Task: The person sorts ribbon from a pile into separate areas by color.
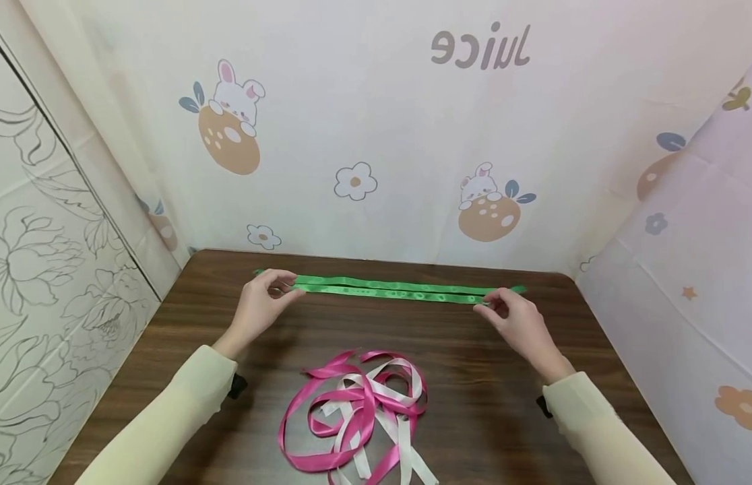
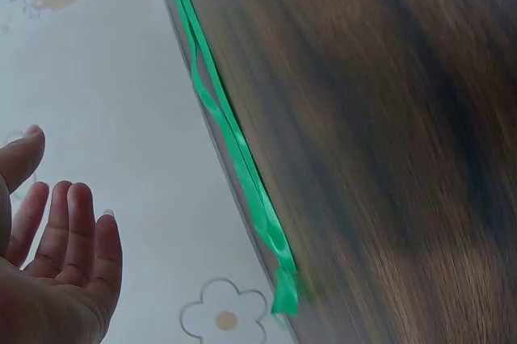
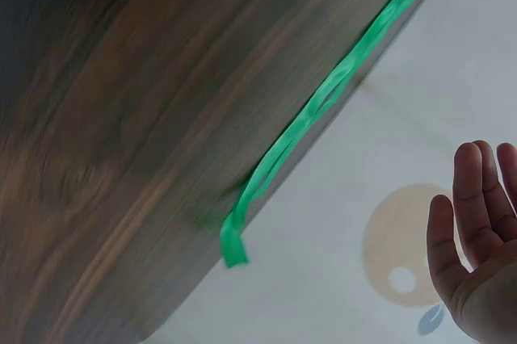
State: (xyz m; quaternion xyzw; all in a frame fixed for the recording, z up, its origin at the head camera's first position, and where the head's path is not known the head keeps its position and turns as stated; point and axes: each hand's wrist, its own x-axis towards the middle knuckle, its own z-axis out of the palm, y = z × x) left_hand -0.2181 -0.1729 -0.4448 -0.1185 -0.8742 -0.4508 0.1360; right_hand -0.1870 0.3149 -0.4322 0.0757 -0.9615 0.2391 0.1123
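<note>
A long green ribbon [image 1: 388, 289] lies across the back of the table in two strips side by side. My left hand [image 1: 263, 300] is at its left part, with bent thumb and forefinger over the strips in the head view. At the right part, my right hand [image 1: 521, 323] stands in much the same way. In the left wrist view the left hand [image 2: 69, 259] has its fingers apart from the ribbon [image 2: 234, 138]. The right wrist view likewise shows the right hand [image 3: 481, 239] with fingers extended, away from the ribbon [image 3: 323, 106]. Nothing shows between the fingers there.
A loose tangle of pink ribbon [image 1: 318, 461] and white ribbon [image 1: 405, 444] lies at the front middle of the dark wooden table [image 1: 473, 391]. A printed curtain [image 1: 400, 135] hangs right behind the table's back edge.
</note>
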